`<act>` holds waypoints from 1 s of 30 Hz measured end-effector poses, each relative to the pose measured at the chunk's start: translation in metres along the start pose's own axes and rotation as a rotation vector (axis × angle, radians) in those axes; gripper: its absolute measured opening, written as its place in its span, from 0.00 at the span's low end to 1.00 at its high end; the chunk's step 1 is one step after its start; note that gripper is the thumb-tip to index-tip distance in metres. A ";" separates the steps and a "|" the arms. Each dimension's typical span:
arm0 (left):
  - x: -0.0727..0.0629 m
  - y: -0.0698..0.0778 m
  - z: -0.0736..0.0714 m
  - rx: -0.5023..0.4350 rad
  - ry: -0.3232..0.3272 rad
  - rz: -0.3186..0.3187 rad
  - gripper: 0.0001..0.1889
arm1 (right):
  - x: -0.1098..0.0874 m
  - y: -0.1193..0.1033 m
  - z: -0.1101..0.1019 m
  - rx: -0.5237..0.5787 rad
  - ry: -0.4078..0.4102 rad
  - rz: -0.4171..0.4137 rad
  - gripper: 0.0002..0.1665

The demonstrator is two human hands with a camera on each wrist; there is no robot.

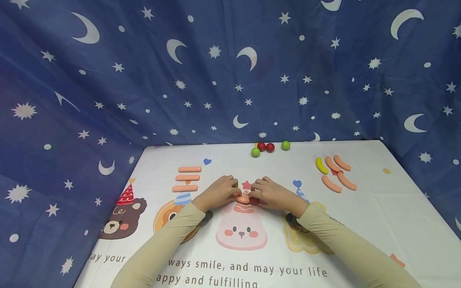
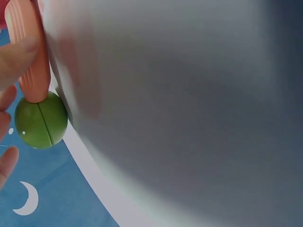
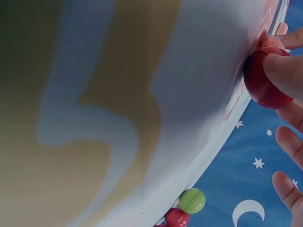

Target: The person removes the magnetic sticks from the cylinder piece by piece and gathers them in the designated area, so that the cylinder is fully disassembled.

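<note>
Near the middle of the table my two hands face each other. My left hand (image 1: 220,193) holds a grooved orange toy sausage (image 2: 38,75), its thumb laid along the side. A green ball (image 2: 41,122) sits at one end of the sausage in the left wrist view; in the head view my left fingers hide it. My right hand (image 1: 275,196) pinches a dark red ball (image 3: 265,87) between thumb and fingers, right at the sausage's other end. Its remaining fingers are spread in the right wrist view.
Three straight toy sausages (image 1: 187,178) lie in a column at left. Several curved ones (image 1: 346,181) and a yellow banana-shaped piece (image 1: 321,166) are grouped at right. Red balls (image 1: 270,147) and green balls (image 1: 285,145) stand at the back edge, before a blue curtain (image 1: 216,100).
</note>
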State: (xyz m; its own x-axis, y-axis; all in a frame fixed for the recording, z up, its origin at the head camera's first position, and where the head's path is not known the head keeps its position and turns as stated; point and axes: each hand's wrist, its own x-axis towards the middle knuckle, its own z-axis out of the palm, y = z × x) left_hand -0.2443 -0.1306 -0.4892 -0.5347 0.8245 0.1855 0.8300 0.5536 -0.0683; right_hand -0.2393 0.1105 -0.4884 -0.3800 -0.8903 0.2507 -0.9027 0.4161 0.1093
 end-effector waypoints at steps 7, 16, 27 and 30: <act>0.000 0.000 0.002 0.032 0.014 0.015 0.05 | 0.000 0.000 -0.001 0.040 0.010 0.003 0.18; 0.000 0.002 0.000 0.043 -0.013 -0.001 0.05 | -0.002 0.003 0.000 0.012 -0.020 0.008 0.18; 0.001 0.003 0.001 0.043 -0.009 0.007 0.05 | -0.004 0.004 0.001 0.003 0.012 -0.009 0.18; 0.002 0.003 0.002 0.043 -0.016 0.008 0.05 | -0.005 0.003 0.000 -0.009 0.029 -0.016 0.19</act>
State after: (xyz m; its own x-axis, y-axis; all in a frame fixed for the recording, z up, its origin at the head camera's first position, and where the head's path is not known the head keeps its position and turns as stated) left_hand -0.2429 -0.1268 -0.4910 -0.5304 0.8306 0.1694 0.8270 0.5509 -0.1122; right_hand -0.2407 0.1162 -0.4893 -0.3592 -0.8913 0.2768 -0.9069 0.4033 0.1217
